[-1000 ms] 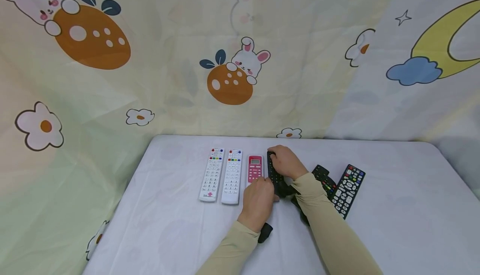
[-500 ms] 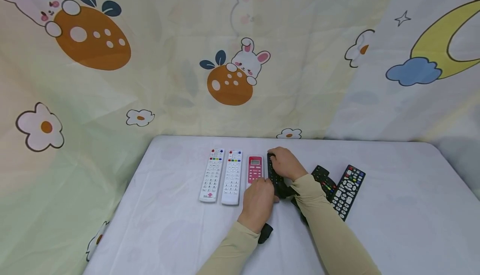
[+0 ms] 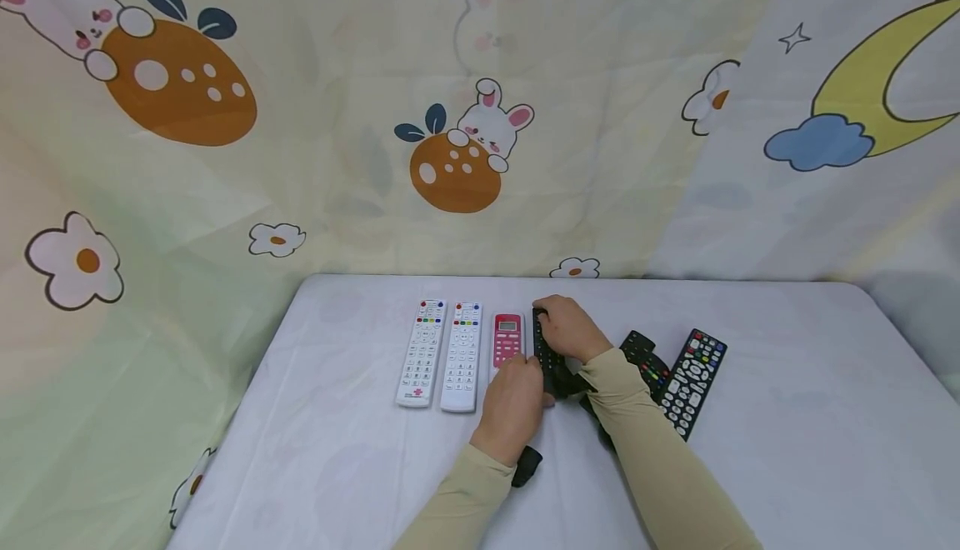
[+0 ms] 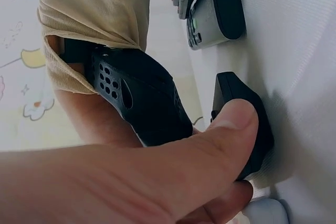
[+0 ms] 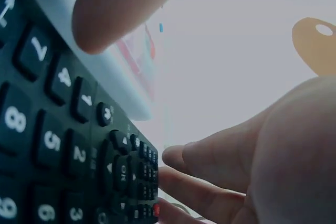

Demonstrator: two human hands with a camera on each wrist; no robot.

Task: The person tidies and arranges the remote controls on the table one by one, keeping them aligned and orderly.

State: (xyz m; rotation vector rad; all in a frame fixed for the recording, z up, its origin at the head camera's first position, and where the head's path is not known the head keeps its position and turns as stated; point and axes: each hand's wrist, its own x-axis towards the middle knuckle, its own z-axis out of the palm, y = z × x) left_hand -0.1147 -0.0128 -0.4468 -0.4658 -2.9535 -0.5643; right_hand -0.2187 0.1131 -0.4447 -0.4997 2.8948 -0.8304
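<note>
A black remote control lies lengthwise under both hands, to the right of a red-and-white remote. My left hand holds its near end; in the left wrist view the thumb presses on the end of the black remote, with a finger on the opposite side. At the far end, my right hand grips the same remote. The right wrist view gives the number keys of the black remote up close, with right fingers against its far end. The left hand covers the lower part of the red-and-white remote.
Two white remotes, one at far left and one beside it, lie side by side. Right of the right forearm, a black remote slants near another dark remote, partly covered by the sleeve. A white cloth covers the table.
The head view has shifted slightly. Both hands stay at the two ends of the black remote, and the remotes keep their places.
</note>
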